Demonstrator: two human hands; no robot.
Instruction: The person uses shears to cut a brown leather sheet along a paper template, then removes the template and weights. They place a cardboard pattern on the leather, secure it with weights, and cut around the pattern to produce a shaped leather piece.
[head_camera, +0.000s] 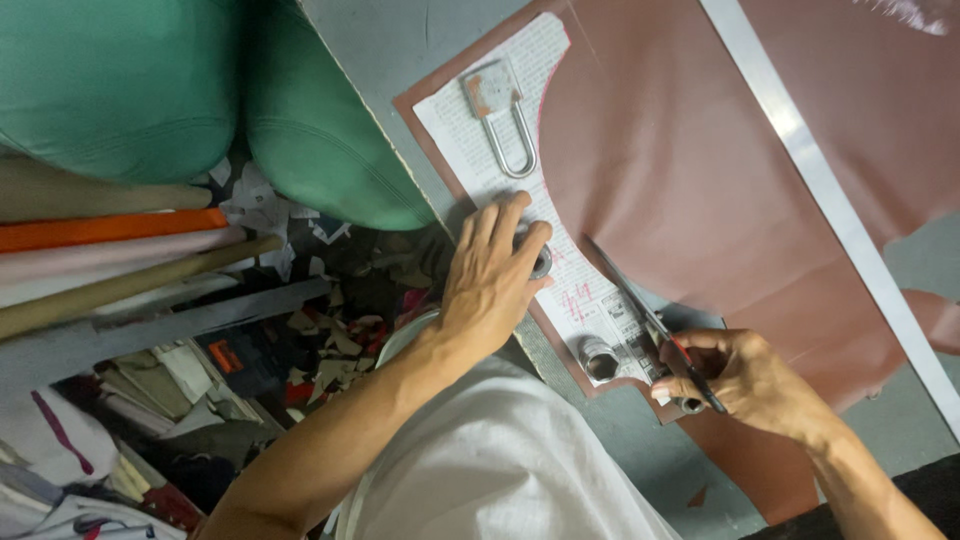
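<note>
Much of the round metal weight stayed hidden under the left hand, whose fingers lay spread and pressing flat on top of it; only a dark curved edge peeked out past the fingertips. The right hand was curled shut around the handles of a pair of scissors, so the handles themselves were mostly covered, while the thin blades reached out from the grip toward the middle of the paper pattern. I could not make out whether the blades were parted.

The pattern, printed paper with red marks, lay on a sheet of reddish-brown leather spread across the grey counter, close to its edge. A metal nut sat on the pattern's near end, between the two hands, and a padlock with a long shackle rested on the far end. A long steel ruler crossed the leather diagonally, cut off at the picture's top.

Beyond the counter's edge, green rolls, fabric bolts and scraps crowded the floor, hard to separate.
</note>
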